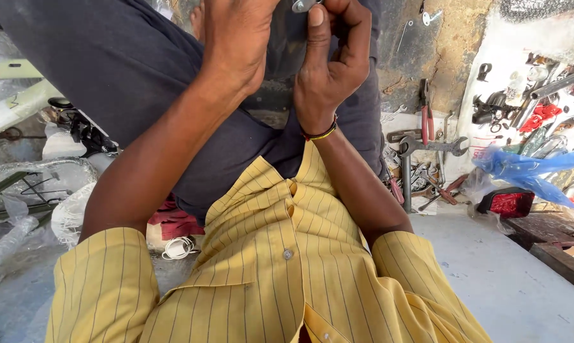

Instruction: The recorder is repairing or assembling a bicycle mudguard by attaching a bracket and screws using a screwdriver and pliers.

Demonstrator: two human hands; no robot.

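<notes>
Striped shirt (280, 267); right hand (328, 63) pinches metal piece (303, 5) (flat).

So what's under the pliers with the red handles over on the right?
Below the red-handled pliers lie a large grey wrench and a heap of smaller spanners on the floor. The person's right arm covers the left edge of that heap.

The floor is smooth grey concrete (522, 279) with bright daylight on it. At the back stands a rough brown wall (452, 44) with marks and cracks. On the right, a dark wooden plank (554, 244) lies on the floor. Metal spanners and red-handled pliers (425, 117) lie in a heap near the wall. A crumpled blue plastic bag (528, 166) sits beside them. On the left lies clear plastic wrap (20, 209).
</notes>
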